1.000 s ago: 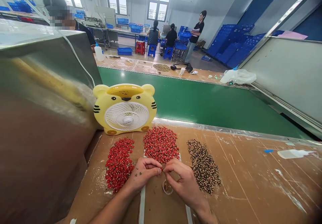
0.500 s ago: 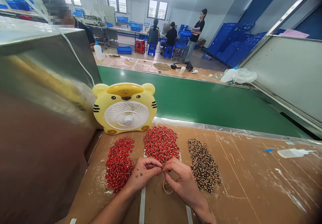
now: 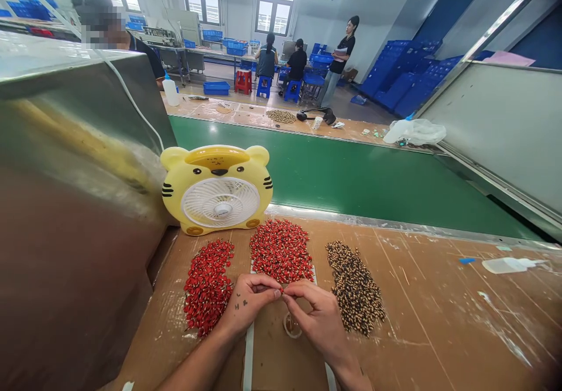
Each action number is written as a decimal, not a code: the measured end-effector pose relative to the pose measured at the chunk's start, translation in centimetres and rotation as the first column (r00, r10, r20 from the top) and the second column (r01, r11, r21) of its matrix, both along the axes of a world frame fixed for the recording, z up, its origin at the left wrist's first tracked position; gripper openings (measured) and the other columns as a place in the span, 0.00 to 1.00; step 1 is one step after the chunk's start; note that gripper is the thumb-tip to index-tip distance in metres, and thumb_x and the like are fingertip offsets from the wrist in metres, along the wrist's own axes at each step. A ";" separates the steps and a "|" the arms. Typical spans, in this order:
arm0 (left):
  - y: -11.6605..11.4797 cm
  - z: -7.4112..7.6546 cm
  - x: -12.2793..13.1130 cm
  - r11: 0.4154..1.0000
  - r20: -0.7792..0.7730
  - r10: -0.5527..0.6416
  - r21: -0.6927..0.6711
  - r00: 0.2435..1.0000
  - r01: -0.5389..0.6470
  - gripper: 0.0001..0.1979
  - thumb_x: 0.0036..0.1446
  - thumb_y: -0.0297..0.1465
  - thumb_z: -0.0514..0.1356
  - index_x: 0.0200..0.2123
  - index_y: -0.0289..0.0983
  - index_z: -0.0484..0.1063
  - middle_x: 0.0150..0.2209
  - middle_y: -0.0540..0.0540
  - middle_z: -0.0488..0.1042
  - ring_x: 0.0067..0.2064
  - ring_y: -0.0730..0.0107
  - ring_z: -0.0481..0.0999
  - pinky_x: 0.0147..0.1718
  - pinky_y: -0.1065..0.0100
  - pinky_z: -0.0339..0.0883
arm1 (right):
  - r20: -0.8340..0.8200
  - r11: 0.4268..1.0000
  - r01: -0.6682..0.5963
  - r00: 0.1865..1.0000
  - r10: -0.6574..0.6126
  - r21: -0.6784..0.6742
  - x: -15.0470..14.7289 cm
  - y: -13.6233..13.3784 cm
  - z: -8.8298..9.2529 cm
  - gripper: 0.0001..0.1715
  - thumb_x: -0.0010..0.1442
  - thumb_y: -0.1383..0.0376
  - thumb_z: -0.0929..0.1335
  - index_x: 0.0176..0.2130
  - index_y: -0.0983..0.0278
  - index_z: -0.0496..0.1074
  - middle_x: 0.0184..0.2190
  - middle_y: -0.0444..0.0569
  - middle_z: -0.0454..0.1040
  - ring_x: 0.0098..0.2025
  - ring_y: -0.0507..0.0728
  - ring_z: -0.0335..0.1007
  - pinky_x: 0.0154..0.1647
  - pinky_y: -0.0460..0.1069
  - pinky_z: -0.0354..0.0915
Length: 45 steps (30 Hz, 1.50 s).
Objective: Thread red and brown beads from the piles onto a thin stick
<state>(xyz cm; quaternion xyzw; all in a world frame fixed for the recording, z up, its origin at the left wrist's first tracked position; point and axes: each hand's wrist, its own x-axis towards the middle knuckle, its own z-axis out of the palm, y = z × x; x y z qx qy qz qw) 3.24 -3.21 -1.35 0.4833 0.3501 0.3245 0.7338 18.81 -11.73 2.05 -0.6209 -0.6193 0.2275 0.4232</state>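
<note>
My left hand (image 3: 252, 300) and my right hand (image 3: 314, 309) meet fingertip to fingertip over the cardboard-covered table. Between their pinched thumbs and forefingers is a small red piece (image 3: 281, 291), mostly hidden by the fingers. Just beyond them lies a heap of small red-and-dark pieces (image 3: 281, 250). Beside my left wrist spreads a pile of red pieces (image 3: 208, 288). To the right of my right hand is a pile of small black-and-gold pieces (image 3: 357, 291). A clear round ring-like item (image 3: 292, 325) lies below the fingertips, partly covered by my right hand.
A yellow tiger-faced fan (image 3: 217, 189) stands behind the piles. Past it runs a green conveyor belt (image 3: 342, 174). A metal housing (image 3: 79, 203) borders the left. A white squeeze bottle (image 3: 509, 266) lies at right. Several people sit or stand across the room.
Both hands stay nearly in place. The fingertips have come slightly closer together around the red piece, which shows a bit more now.
</note>
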 end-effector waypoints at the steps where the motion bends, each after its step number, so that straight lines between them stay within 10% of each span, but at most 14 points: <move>1: 0.0 0.1 0.0 1.000 0.002 0.002 0.012 1.000 -0.002 0.04 0.45 0.30 0.70 0.27 0.36 0.83 0.29 0.44 0.81 0.32 0.66 0.76 0.35 0.69 0.68 | -0.005 1.000 0.010 1.000 -0.010 0.005 -0.1 0.0 -0.1 0.06 0.63 0.66 0.68 0.35 0.61 0.77 0.34 0.48 0.80 0.36 0.56 0.76 0.39 0.49 0.70; 25: -0.7 0.4 -0.6 0.979 -0.074 0.009 0.204 0.997 0.006 0.05 0.49 0.32 0.69 0.29 0.37 0.84 0.28 0.43 0.79 0.31 0.65 0.76 0.31 0.70 0.68 | 0.095 0.998 0.026 0.995 -0.020 -0.057 -0.2 -0.1 1.7 0.11 0.65 0.60 0.66 0.33 0.60 0.76 0.29 0.46 0.79 0.30 0.55 0.76 0.33 0.46 0.69; 34: -0.4 0.2 -0.2 0.970 -0.121 -0.008 0.242 0.993 0.037 0.04 0.49 0.29 0.67 0.28 0.37 0.83 0.30 0.43 0.79 0.32 0.65 0.77 0.32 0.70 0.69 | 0.083 1.000 -0.002 0.997 0.004 -0.028 0.1 0.2 -0.3 0.06 0.63 0.66 0.67 0.35 0.60 0.75 0.31 0.45 0.79 0.34 0.55 0.76 0.37 0.47 0.70; 45: 2.4 2.5 1.0 0.800 -0.350 0.168 0.594 0.922 0.080 0.10 0.55 0.26 0.60 0.34 0.40 0.83 0.38 0.43 0.83 0.40 0.60 0.80 0.43 0.64 0.71 | 0.008 0.989 0.142 0.990 -0.143 0.046 3.4 -1.8 -1.4 0.10 0.63 0.62 0.68 0.44 0.62 0.76 0.37 0.50 0.80 0.37 0.58 0.78 0.41 0.51 0.73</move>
